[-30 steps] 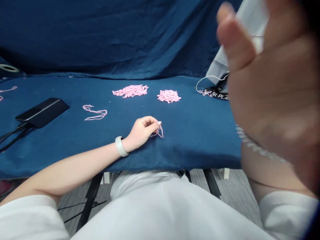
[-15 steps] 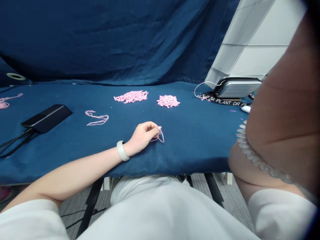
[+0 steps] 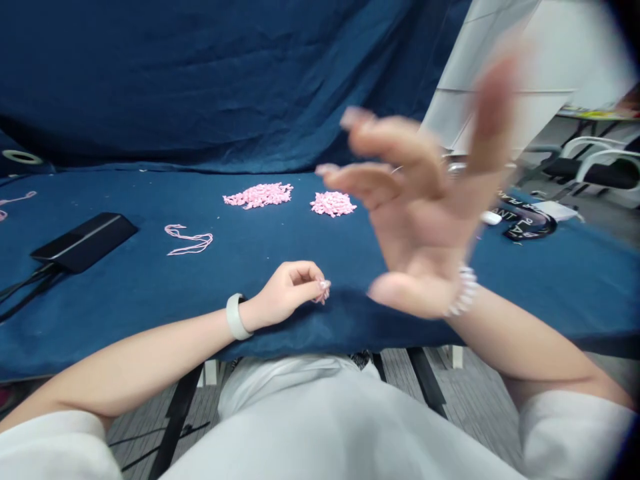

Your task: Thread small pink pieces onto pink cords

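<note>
Pink string [image 3: 321, 295] sits pinched between the fingertips of my left hand [image 3: 290, 293], which rests curled on the near edge of the counter [image 3: 150, 293], covered in dark blue cloth. Only a short bit of the string shows past my fingertips, lying on the cloth. A white band [image 3: 233, 317] circles my left wrist.

My right hand [image 3: 425, 207] is raised in the air above the counter, blurred, its fingers spread apart and holding nothing, palm turned toward me. A beaded bracelet [image 3: 463, 293] hangs at that wrist.

Farther back on the counter lie two small heaps of pink pieces, the left heap [image 3: 259, 195] wider and flatter, the right heap [image 3: 333, 203] more compact, just beside each other. A loose length of pink cord [image 3: 189, 239] lies apart to the left of them. Beyond that, near the left edge, a black phone [image 3: 84, 233] lies flat with dark cables running off it. Behind my raised hand, a black strap with white lettering [image 3: 525, 223] lies on the cloth.
</note>
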Motion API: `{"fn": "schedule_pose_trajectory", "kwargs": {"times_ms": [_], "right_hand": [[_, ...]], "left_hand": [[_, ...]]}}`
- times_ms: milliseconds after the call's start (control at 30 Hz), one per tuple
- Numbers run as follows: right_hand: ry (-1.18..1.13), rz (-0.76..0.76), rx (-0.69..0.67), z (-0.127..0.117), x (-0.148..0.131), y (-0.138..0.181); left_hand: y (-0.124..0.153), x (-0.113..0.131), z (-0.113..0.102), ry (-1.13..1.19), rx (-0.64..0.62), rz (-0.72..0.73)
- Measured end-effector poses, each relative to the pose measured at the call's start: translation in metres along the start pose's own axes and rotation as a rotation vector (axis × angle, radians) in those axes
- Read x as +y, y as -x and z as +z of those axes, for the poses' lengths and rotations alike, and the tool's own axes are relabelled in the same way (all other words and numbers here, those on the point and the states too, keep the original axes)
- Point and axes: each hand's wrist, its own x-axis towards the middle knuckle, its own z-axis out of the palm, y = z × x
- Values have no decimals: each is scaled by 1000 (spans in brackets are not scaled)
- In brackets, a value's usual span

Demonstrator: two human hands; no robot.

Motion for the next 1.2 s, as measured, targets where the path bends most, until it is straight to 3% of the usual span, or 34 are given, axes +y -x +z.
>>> {"fn": "schedule_pose_trajectory", "kwargs": {"times_ms": [33, 67, 167, 233, 433, 567, 833, 1000, 1200], "right_hand": [[-19, -101, -68, 4, 14, 3], [-33, -85, -120, 7, 30, 8], [5, 160, -148, 8, 72, 27], [71, 244, -203, 6, 87, 39], [193, 107, -350, 6, 72, 50], [221, 103, -415, 10, 63, 53], [198, 206, -400, 14, 64, 53], [33, 414, -377, 14, 65, 52], [-456, 635, -93, 17, 74, 50]], "left_hand": [[2, -1, 2, 7, -30, -4], [4, -3, 3, 16, -52, -12], [7, -11, 4, 30, -46, -33], [7, -16, 4, 34, 9, -38], [12, -12, 8, -18, 162, -12], [15, -9, 9, -64, 216, 45], [15, -10, 9, -86, 253, 121], [14, -11, 7, -28, 244, 122], [10, -15, 5, -22, 305, 47]]}}
